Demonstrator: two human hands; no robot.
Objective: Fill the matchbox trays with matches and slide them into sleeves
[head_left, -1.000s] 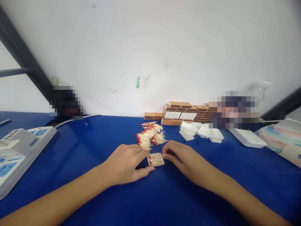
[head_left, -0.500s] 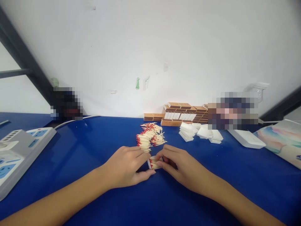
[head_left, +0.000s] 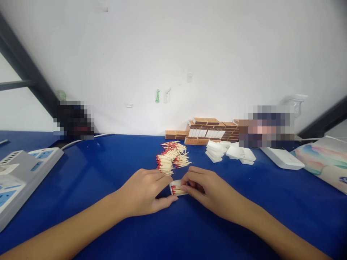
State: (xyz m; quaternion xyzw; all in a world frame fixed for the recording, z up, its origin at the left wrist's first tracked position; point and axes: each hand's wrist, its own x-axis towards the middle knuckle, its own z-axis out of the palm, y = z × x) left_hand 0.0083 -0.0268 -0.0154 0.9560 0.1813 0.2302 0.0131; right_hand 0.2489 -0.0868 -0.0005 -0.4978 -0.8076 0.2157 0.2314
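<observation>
A small white matchbox tray [head_left: 176,183] lies on the blue table between my hands, with red-tipped matches [head_left: 177,191] lined up in its near part. My left hand [head_left: 148,191] grips the tray's left end, thumb at the near corner and fingers along the far side. From the right, my right hand [head_left: 202,184] reaches over the tray with thumb and forefinger pinched on the matches; its fingers hide the tray's right end. Just beyond my left fingers, a heap of loose matches [head_left: 166,159] is spread out, heads mostly to the left.
Brown matchboxes [head_left: 199,141] are stacked against the wall. In front of them lie several white trays [head_left: 215,151]. A white box-shaped object [head_left: 283,159] and a colourful packet [head_left: 322,159] are at the right. A power strip [head_left: 40,180] stands at the left. Two areas are pixelated.
The matches in the tray now lie lower, toward its near side, and more of the white tray floor shows. Both hands have stayed almost in place; the view has shifted slightly.
</observation>
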